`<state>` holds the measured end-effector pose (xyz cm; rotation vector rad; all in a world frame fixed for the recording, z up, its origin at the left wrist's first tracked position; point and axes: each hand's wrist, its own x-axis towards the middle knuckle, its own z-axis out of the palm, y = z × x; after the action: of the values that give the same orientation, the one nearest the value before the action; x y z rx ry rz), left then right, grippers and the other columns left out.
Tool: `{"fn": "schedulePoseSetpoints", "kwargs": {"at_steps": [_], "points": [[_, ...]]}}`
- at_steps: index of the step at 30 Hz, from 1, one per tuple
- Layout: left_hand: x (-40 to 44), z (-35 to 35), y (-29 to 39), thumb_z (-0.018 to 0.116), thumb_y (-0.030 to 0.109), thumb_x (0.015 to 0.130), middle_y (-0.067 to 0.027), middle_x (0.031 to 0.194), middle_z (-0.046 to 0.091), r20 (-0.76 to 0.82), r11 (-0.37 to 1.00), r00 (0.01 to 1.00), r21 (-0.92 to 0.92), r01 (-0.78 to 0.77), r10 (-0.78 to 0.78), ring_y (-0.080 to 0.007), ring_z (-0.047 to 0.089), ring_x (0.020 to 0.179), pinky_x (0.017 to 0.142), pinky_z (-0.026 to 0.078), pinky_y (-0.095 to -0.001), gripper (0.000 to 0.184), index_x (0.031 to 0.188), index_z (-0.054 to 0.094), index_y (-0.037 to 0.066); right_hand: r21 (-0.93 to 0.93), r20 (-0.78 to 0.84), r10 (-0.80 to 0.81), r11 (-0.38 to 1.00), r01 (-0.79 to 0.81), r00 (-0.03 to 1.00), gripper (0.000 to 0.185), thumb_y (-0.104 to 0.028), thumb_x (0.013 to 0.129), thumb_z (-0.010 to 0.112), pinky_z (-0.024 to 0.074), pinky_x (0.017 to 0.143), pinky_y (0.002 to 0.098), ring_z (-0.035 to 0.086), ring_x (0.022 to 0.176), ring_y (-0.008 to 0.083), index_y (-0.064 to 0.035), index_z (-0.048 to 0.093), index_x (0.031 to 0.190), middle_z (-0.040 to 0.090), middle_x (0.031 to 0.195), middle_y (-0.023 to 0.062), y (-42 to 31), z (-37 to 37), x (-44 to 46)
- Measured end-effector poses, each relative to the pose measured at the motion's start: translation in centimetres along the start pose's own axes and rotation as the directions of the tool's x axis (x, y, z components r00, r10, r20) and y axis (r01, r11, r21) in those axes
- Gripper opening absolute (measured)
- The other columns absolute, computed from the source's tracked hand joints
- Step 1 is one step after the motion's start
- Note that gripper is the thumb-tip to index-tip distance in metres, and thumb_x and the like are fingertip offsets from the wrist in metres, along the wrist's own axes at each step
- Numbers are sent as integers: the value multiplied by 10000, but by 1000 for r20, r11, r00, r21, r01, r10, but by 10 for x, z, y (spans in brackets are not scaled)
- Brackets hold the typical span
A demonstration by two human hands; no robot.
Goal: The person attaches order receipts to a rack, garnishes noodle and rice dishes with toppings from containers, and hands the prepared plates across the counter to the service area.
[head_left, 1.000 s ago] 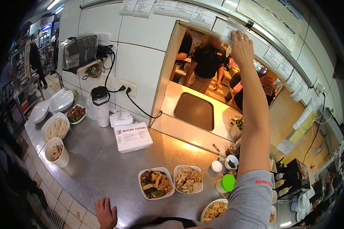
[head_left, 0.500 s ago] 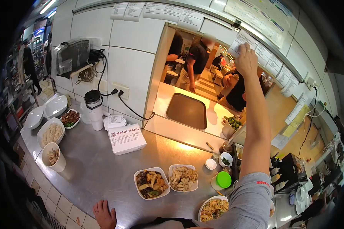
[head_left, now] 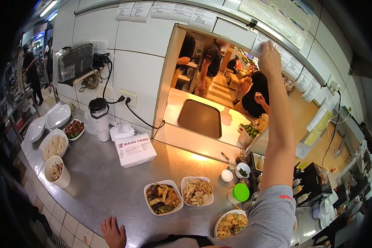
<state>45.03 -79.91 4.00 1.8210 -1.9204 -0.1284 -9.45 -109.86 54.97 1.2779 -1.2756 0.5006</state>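
Note:
My right hand [head_left: 270,58] is raised to the row of printed slips above the serving window. Its fingers are bent together at a paper slip [head_left: 259,43] hanging from the metal rail, partly covering it. My left hand [head_left: 113,232] lies on the near edge of the steel counter [head_left: 111,186], fingers stretched out and holding nothing. To its right stand a white bowl of mixed vegetables and fried pieces [head_left: 163,198] and a white bowl of pale fried pieces [head_left: 197,191]. A noodle bowl [head_left: 231,225] sits below my right arm, partly hidden by the sleeve.
A brown tray [head_left: 199,118] lies on the window ledge, with people beyond. A white box [head_left: 135,150] and a tumbler [head_left: 99,120] stand at the back. Rice [head_left: 54,146] and a paper tub [head_left: 57,171] are at left, a green-lidded jar [head_left: 238,193] at right.
My right hand has shifted slightly right and up along the slip, uncovering more of its left side. My left hand has stayed put. A person beyond the window has moved an arm.

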Motion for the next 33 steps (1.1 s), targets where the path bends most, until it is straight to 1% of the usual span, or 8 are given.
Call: {"fn": "schedulePoseSetpoints", "kwargs": {"at_steps": [3, 7, 13, 16, 22, 28, 31, 33], "points": [[0, -2, 1, 579, 225, 781, -190, 1211, 456, 1, 1000, 1000, -25, -8, 8, -379, 383, 1160, 1020, 245, -505, 473, 1179, 500, -18, 56, 74, 0, 998, -4, 997, 315, -54, 778, 496, 437, 834, 461, 546, 1008, 338, 11, 525, 1085, 541, 1181, 182, -23, -5, -20], [0, -4, 1, 582, 226, 779, -189, 1203, 460, -8, 999, 1000, -28, -25, 24, -381, 390, 1147, 1010, 257, -501, 470, 1173, 505, -20, -61, 4, 18, 998, -18, 1000, 379, -64, 789, 494, 395, 889, 420, 528, 1067, 312, -34, 482, 1167, 528, 1208, 167, -44, 3, -45], [-1, -2, 0, 587, 214, 773, -191, 1194, 468, -30, 999, 999, -31, -34, 33, -383, 401, 1129, 990, 276, -494, 461, 1163, 511, -20, -9, 61, 106, 994, -105, 993, 451, -68, 779, 500, 387, 925, 430, 498, 1130, 319, -32, 462, 1228, 503, 1253, 165, -46, 5, -41], [-2, -3, 1, 591, 204, 770, -195, 1194, 468, -33, 999, 999, -31, -30, 29, -384, 404, 1127, 986, 281, -496, 455, 1161, 513, -17, 17, 66, 131, 991, -132, 989, 485, -70, 764, 525, 411, 922, 432, 510, 1117, 352, -28, 468, 1244, 511, 1237, 223, -45, 4, -36], [0, -6, 3, 602, 184, 765, -196, 1192, 470, -46, 998, 998, -40, -55, 53, -389, 406, 1122, 982, 288, -499, 446, 1156, 515, -15, 19, 117, 197, 980, -200, 973, 511, -73, 761, 544, 405, 911, 429, 494, 1131, 333, -27, 445, 1260, 497, 1259, 168, -46, 6, -29], [0, -3, 0, 615, 170, 759, -197, 1188, 473, -60, 998, 997, -44, -55, 53, -387, 408, 1124, 983, 290, -495, 444, 1153, 517, -9, 16, 195, 168, 985, -174, 966, 561, -72, 760, 574, 446, 911, 408, 530, 1091, 353, -122, 447, 1304, 493, 1260, 233, -50, -9, -25], [-5, 6, -12, 607, 183, 772, -212, 1208, 465, -67, 995, 998, -94, -27, 20, -394, 397, 1141, 992, 284, -492, 465, 1177, 498, -16, 79, 237, 116, 987, -138, 964, 609, -43, 740, 578, 457, 898, 423, 536, 1061, 375, -191, 438, 1313, 492, 1240, 245, -44, -4, -25], [-12, 14, -20, 591, 208, 789, -224, 1229, 456, -119, 987, 993, -158, 4, -23, -403, 388, 1152, 1002, 273, -494, 504, 1214, 463, -31, 253, 245, 126, 949, -189, 961, 623, -36, 716, 566, 433, 928, 445, 510, 1111, 376, -176, 437, 1309, 483, 1266, 228, -41, -6, -37]]}}
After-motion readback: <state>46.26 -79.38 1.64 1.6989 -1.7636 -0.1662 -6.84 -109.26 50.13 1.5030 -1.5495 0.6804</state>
